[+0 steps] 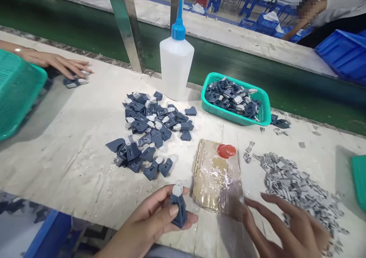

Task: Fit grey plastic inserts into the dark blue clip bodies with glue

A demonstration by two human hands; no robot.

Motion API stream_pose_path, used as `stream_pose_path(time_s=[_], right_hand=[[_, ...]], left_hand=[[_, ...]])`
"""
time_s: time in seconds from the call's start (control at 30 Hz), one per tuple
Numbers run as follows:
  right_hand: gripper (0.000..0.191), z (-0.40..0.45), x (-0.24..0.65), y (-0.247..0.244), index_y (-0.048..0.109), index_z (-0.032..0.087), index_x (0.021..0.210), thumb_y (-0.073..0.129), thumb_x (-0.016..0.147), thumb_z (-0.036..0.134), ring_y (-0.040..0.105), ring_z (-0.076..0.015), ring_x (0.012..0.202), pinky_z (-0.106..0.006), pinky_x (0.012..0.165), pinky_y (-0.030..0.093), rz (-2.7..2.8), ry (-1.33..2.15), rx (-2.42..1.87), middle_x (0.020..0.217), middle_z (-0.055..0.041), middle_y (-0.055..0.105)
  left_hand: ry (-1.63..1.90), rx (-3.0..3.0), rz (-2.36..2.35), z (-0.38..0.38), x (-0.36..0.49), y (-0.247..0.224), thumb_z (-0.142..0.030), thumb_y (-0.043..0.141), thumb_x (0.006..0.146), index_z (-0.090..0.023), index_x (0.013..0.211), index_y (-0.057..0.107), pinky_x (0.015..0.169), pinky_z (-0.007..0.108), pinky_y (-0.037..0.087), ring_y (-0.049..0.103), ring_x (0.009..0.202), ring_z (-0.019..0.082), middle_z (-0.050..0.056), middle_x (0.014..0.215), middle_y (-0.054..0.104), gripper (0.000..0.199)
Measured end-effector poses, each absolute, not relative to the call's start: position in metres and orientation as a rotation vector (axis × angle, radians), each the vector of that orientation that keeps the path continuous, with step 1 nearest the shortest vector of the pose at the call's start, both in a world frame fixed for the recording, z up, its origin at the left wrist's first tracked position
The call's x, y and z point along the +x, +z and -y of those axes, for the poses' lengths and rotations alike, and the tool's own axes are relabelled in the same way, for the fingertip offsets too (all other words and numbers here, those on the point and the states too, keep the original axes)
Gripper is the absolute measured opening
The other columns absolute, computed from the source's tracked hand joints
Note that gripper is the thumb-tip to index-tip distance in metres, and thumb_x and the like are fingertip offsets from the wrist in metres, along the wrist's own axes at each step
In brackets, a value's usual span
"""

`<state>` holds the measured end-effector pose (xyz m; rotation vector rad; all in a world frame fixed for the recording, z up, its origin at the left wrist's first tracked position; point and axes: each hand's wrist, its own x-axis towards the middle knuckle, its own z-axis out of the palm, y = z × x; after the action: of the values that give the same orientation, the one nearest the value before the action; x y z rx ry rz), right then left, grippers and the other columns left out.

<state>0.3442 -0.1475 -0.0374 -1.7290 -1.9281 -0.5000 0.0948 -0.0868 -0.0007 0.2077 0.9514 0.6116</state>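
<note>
At six o'clock on the worktop the left hand pinches a dark blue plastic part with a grey clip, which could slip loose, while the open, empty right hand may scatter the grey clip pile at four o'clock.

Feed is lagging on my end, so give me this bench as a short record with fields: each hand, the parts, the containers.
left hand: grips one dark blue part with a white tip
right hand: open, fingers spread, empty, beside the grey clip pile
loose blue parts: heap at mid bench
teal basket: holds more blue parts
squeeze bottle: upright, blue nozzle
cardboard pad: under clear film, red blob on it
co-worker's hand: far left, on a blue part
</note>
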Motion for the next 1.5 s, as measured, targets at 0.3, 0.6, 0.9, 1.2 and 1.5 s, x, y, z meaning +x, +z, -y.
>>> stream_pose_path(time_s=[0.3,0.6,0.9,1.2,1.5], right_hand=[[0.006,0.091,0.320,-0.033,0.064,0.018,0.082,0.066,0.079,0.023,0.043,-0.0226,0.094,-0.040,0.081,0.032,1.982,-0.416,-1.680,0.099,-0.0096,0.058],[0.007,0.083,0.320,-0.033,0.065,0.018,0.081,0.064,0.081,0.025,0.039,-0.0235,0.095,-0.041,0.082,0.033,2.068,-0.344,-1.699,0.100,-0.0094,0.058],[0.005,0.081,0.320,-0.033,0.064,0.018,0.082,0.065,0.080,0.022,0.040,-0.0221,0.092,-0.039,0.081,0.033,2.095,-0.343,-1.684,0.100,-0.0084,0.058],[0.008,0.088,0.316,-0.016,0.065,0.018,0.084,0.067,0.078,0.023,0.047,-0.0216,0.086,-0.040,0.080,0.030,2.045,-0.448,-1.654,0.097,-0.0107,0.060],[0.013,0.104,0.312,-0.018,0.064,0.016,0.089,0.069,0.077,0.022,0.049,-0.0200,0.078,-0.038,0.075,0.030,1.985,-0.476,-1.680,0.094,-0.0112,0.059]], left_hand=[[0.604,0.282,-0.956,0.093,0.081,-0.017,-0.043,0.085,0.055,-0.031,0.090,0.076,0.089,0.032,0.048,0.068,0.090,0.020,-0.002,0.081,0.078,0.038],[0.616,0.211,-1.023,0.093,0.079,-0.013,-0.042,0.086,0.053,-0.037,0.083,0.076,0.080,0.024,0.050,0.069,0.089,0.017,-0.007,0.095,0.078,0.032],[0.585,0.261,-0.972,0.088,0.078,-0.011,-0.042,0.081,0.062,-0.033,0.090,0.075,0.083,0.021,0.047,0.068,0.093,0.016,-0.004,0.085,0.079,0.030],[0.592,0.295,-0.832,0.087,0.081,-0.024,-0.038,0.077,0.070,-0.030,0.094,0.073,0.084,0.031,0.044,0.064,0.098,0.020,-0.001,0.092,0.076,0.026],[0.635,0.476,-0.828,0.091,0.093,-0.035,-0.024,0.067,0.081,-0.025,0.091,0.067,0.088,0.027,0.042,0.062,0.100,0.018,-0.001,0.095,0.071,0.010]])
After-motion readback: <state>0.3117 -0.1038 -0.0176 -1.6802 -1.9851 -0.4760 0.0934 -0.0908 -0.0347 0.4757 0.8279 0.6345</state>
